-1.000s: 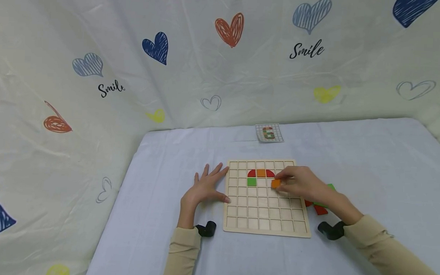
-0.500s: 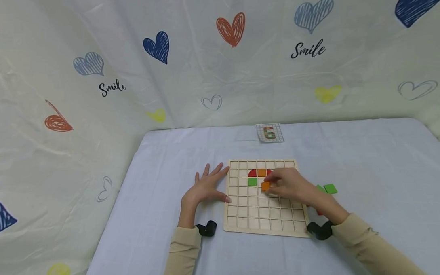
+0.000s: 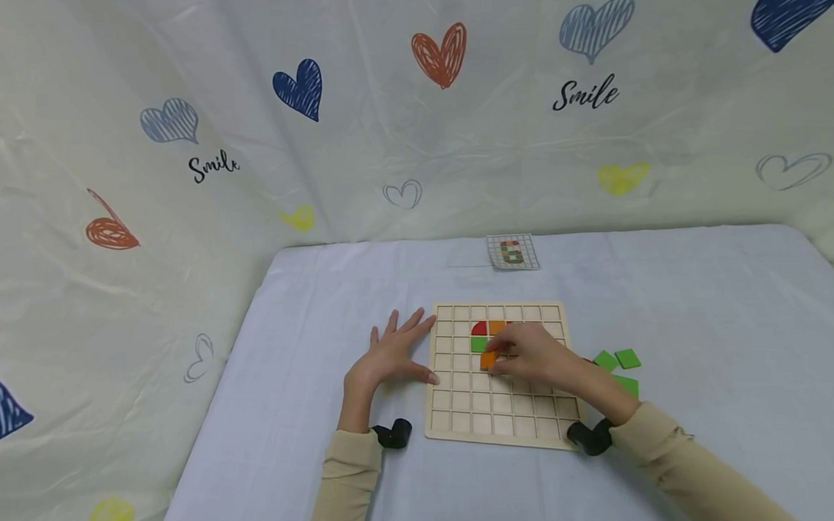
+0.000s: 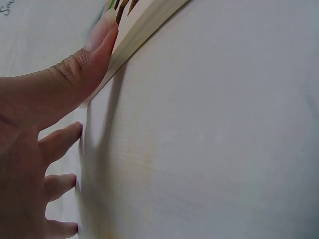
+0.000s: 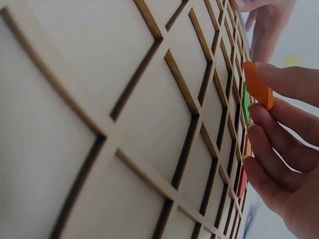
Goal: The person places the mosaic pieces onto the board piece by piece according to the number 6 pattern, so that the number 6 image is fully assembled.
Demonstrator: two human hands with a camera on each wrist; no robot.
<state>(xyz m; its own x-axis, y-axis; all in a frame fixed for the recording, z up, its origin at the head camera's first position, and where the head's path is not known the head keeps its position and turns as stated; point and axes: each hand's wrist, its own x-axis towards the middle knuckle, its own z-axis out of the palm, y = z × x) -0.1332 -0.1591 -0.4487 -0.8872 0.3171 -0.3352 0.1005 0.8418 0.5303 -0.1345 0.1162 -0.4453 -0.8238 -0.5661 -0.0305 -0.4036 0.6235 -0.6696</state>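
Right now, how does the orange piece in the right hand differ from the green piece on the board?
The orange piece is pinched by the right hand; the green piece sits in the board. The orange piece is tilted, whereas the green piece lies flat. Both are plain-coloured.

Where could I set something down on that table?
The white cloth is bare left of the left hand, right of the green tiles, and in front of the wooden board between the sleeves. It's crowded around the right hand and held orange tile.

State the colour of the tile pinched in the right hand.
The tile is orange, seen best in the right wrist view.
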